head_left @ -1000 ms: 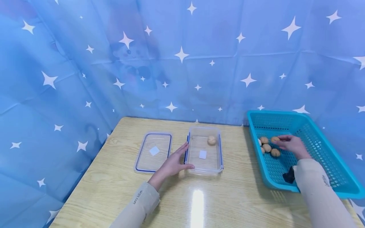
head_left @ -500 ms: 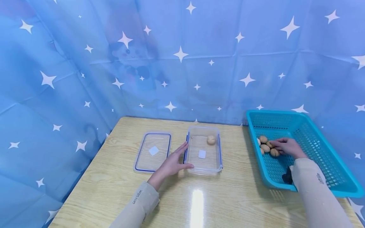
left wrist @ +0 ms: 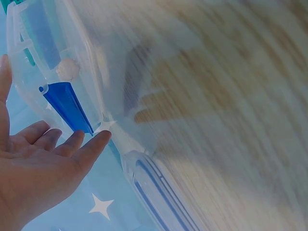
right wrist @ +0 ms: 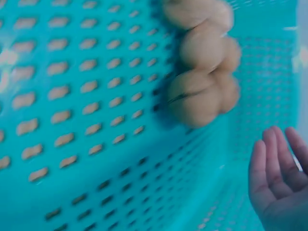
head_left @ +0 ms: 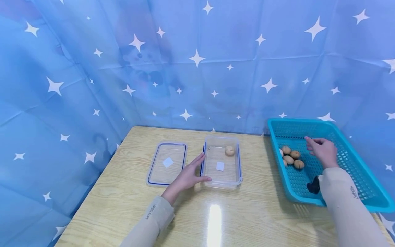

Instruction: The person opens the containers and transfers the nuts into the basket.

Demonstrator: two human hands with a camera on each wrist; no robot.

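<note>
The left hand (head_left: 188, 175) lies flat on the desk (head_left: 247, 212), its fingers (head_left: 199, 160) straight and open, touching the left wall of the clear box (head_left: 221, 181). It holds nothing. The box sits near the middle of the desk, with bare desk on its near side and on its right. One nut (head_left: 229, 151) lies inside it at the far end, beside a white sticker (head_left: 220, 166) on the bottom. In the left wrist view the hand (left wrist: 43, 168) is spread open next to the box's blue clip (left wrist: 67, 107).

The lid (head_left: 167, 164) lies flat just left of the hand, close to the box but not touching it. It has a blue edge.

The right hand (head_left: 322, 150) hovers inside the blue basket (head_left: 367, 192), which sits on the right side of the desk, at its right edge. Its fingers (head_left: 311, 140) are loose and open and hold nothing, as the right wrist view shows too. A small heap of nuts (head_left: 291, 158) lies by the basket's left wall, just left of the hand and not touching it. The rest of the basket floor is bare mesh. A blue curtain (head_left: 197, 61) with white stars stands along the far and left edges of the desk.
</note>
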